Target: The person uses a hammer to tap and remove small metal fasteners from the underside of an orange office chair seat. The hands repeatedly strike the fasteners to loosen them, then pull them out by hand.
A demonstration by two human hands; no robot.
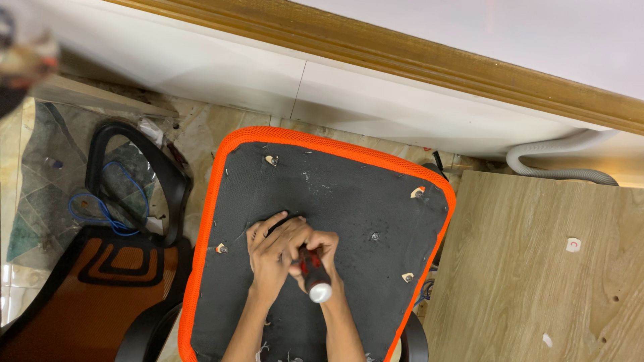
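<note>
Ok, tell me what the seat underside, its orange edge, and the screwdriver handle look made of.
Seat underside: matte black fabric, probably felt-like, judging by its fuzzy, scuffed surface.
Orange edge: woven mesh fabric; a fine net texture shows.
Screwdriver handle, gripped by the right hand with the left hand beside it: glossy red and black, likely plastic, with a pale rounded end cap that may be metal or plastic.

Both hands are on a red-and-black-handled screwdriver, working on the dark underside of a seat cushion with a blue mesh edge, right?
Not quite: the head view shows the mesh edge is orange, not blue. The rest holds: the left hand and right hand are together on the red-and-black-handled screwdriver, pressed against the dark underside of the seat cushion.
</note>
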